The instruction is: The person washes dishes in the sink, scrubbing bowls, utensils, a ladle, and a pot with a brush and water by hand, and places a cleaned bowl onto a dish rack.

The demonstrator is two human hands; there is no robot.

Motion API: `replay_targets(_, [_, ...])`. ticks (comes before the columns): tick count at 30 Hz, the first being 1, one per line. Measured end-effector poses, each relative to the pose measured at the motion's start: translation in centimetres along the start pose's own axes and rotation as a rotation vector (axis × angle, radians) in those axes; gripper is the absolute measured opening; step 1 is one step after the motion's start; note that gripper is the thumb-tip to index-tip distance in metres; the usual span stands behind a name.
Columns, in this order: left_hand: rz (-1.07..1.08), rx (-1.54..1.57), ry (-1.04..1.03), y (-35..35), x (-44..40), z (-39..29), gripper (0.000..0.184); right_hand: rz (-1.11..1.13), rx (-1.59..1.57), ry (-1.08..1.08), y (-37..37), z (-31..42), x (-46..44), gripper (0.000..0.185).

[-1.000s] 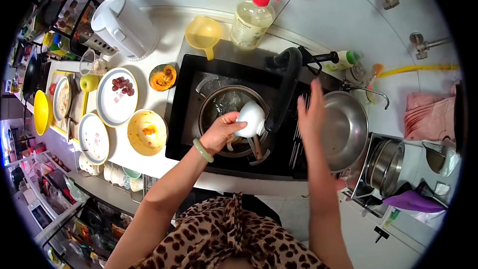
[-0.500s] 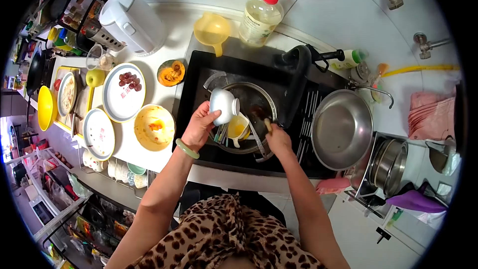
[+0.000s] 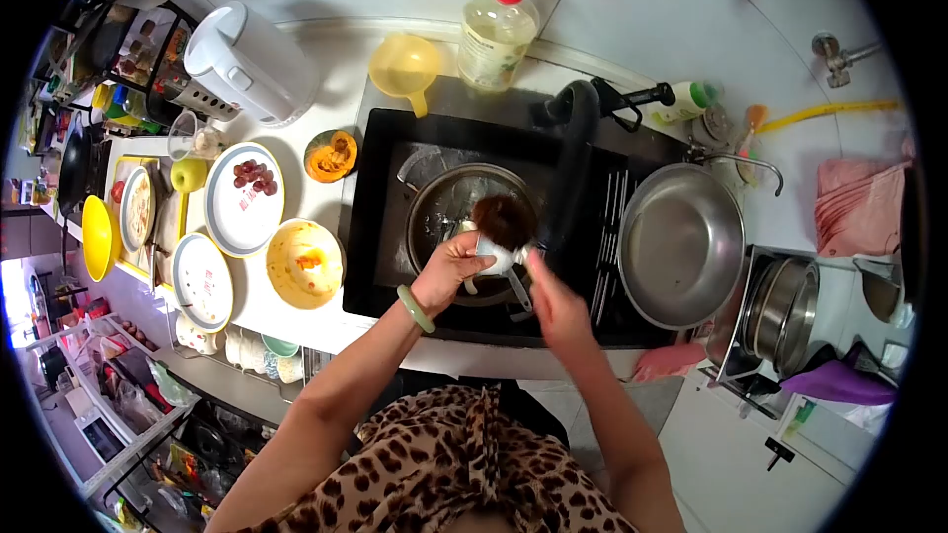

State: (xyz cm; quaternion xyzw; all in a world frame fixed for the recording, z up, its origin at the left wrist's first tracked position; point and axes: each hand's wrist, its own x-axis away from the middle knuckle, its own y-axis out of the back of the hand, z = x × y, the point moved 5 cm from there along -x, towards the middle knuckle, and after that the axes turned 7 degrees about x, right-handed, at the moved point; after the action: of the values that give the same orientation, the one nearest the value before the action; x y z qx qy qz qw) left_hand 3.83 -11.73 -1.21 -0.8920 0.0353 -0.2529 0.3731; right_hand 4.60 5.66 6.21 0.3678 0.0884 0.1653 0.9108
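Note:
Over the sink, my left hand [image 3: 454, 268] is closed on the rim of a small white bowl [image 3: 494, 255]. My right hand [image 3: 559, 308] grips a dish brush, its handle mostly covered by the fingers. The brush's round brown bristle head [image 3: 504, 222] is at the bowl, on its far side. Below both hands, a metal pot [image 3: 420, 207] sits in the black sink [image 3: 367, 237] with water and some utensils in it. My hands and the bowl hide part of the pot's contents.
Left of the sink are a yellow bowl with orange scraps [image 3: 286, 281], a plate with grapes [image 3: 242, 222], a cut pumpkin [image 3: 331, 156] and a white kettle [image 3: 257, 74]. A soap bottle [image 3: 494, 39] stands behind. A large metal basin [image 3: 681, 247] rests right of the sink, near the black faucet [image 3: 581, 148].
The white bowl has moved right and down and is tilted differently. The brush head has come up against it from over the pot. My right hand has shifted slightly down and right.

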Motion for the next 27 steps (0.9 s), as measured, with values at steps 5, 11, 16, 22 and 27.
replay_targets(5, [0.005,-0.023,-0.005,0.0,-0.8,0.2,0.029,0.339,-0.353,-0.608,0.3,-4.1,-2.0,0.050])
replay_targets(11, [-0.083,0.080,-0.066,0.3,-2.0,-0.4,0.025,0.191,0.063,-0.146,0.0,2.0,0.6,0.044])
replay_targets(16, [0.013,0.025,-0.015,-0.1,-1.7,-0.5,0.030,0.258,-0.255,-0.528,0.8,-3.5,-4.0,0.050])
replay_targets(22, [-0.063,0.285,0.010,0.2,-2.4,0.0,0.036,0.219,0.008,-0.089,0.1,2.9,-0.8,0.051])
replay_targets(27, [-0.045,0.096,-0.026,0.3,-2.9,0.4,0.028,0.122,0.220,0.021,0.9,-0.1,-3.4,0.050])
